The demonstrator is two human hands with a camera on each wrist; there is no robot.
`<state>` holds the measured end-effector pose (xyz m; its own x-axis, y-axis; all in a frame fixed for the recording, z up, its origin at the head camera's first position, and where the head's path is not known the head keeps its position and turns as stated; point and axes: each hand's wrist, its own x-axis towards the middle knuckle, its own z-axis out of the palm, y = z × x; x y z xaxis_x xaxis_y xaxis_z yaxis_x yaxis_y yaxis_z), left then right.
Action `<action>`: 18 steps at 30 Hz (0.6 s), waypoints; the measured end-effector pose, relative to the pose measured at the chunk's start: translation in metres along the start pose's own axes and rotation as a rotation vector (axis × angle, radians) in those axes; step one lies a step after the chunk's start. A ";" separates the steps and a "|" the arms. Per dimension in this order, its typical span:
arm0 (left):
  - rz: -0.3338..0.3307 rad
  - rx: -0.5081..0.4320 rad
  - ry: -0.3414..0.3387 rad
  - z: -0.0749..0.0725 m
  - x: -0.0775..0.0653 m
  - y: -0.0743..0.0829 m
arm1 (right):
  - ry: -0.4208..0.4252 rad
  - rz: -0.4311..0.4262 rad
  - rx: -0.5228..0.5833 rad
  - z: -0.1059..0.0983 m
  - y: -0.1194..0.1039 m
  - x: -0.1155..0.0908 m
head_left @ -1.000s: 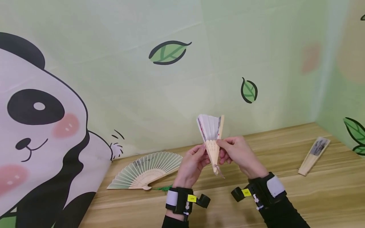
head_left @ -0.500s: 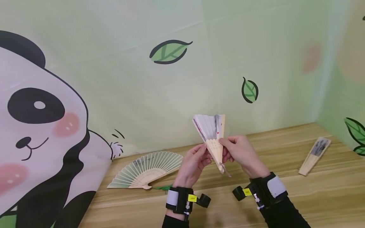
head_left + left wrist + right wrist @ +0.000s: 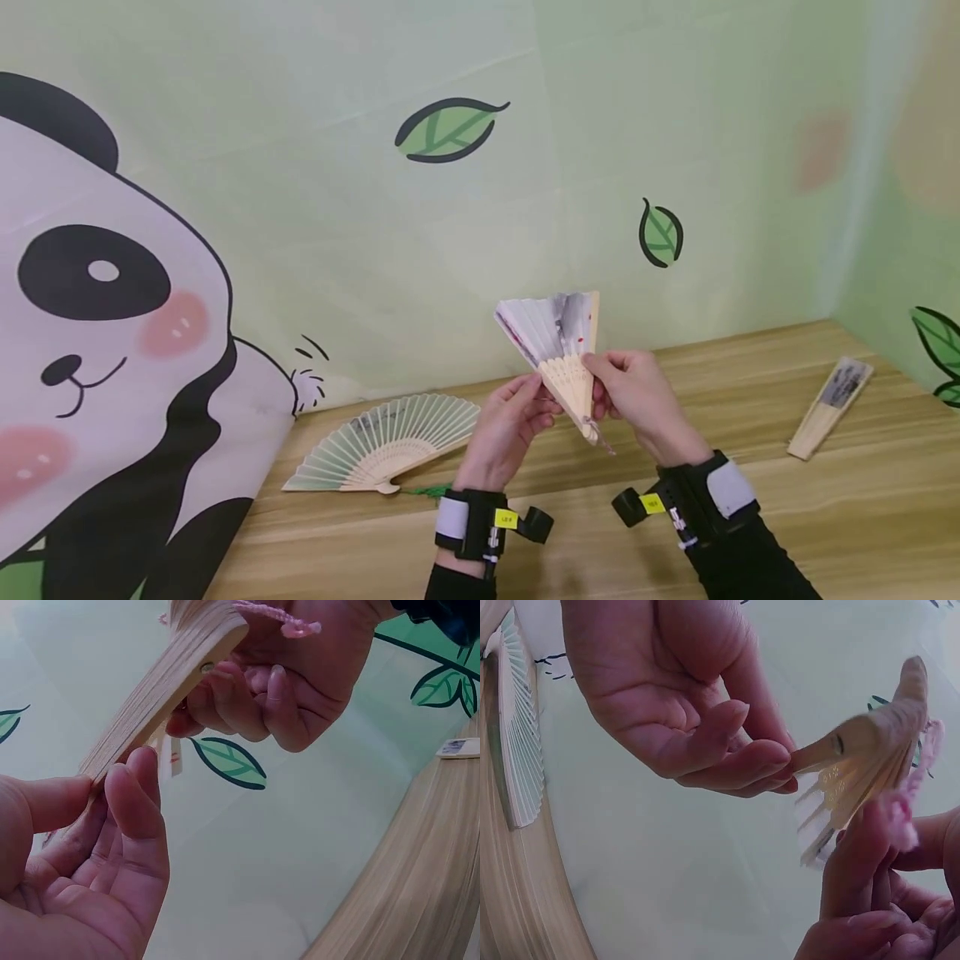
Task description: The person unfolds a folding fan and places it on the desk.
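Note:
A partly spread folding fan (image 3: 566, 346) is held up between both hands, its pale pleated leaf upward and its wooden ribs meeting at the bottom. My left hand (image 3: 512, 425) pinches the left outer rib between thumb and fingers. On the other side, my right hand (image 3: 636, 398) grips the right outer rib, thumb across the front. Grey patches and a small red mark show on the leaf. From the rivet end hangs a pink cord (image 3: 900, 814). In the left wrist view the stacked ribs (image 3: 161, 694) appear edge-on, the leaf mostly hidden.
A green folding fan (image 3: 390, 442) lies spread on the wooden table (image 3: 750, 517) at left, with a green tassel (image 3: 429, 492) by it. A closed fan (image 3: 831, 408) lies at the far right. A printed backdrop (image 3: 337, 208) rises behind the table.
The held fan has spread from a narrow wedge to a wider one, its left edge swinging left and more leaf showing. Its rivet end has shifted right and slightly up. The fans on the table stay put.

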<state>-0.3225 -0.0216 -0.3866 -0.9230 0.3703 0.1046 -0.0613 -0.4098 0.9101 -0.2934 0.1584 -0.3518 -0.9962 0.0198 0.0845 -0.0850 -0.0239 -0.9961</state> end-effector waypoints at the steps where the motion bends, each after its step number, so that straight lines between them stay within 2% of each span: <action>1: 0.000 -0.001 0.001 0.000 0.000 0.000 | 0.004 0.002 0.010 0.000 0.000 0.000; 13: 0.020 0.019 0.023 -0.002 0.004 0.002 | -0.009 0.000 0.017 -0.005 -0.002 0.004; 18: 0.006 0.031 0.044 -0.003 0.003 0.001 | -0.014 0.021 0.010 -0.005 -0.001 0.003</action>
<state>-0.3259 -0.0233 -0.3869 -0.9391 0.3308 0.0932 -0.0444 -0.3855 0.9216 -0.2965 0.1634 -0.3507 -0.9980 0.0049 0.0638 -0.0639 -0.0344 -0.9974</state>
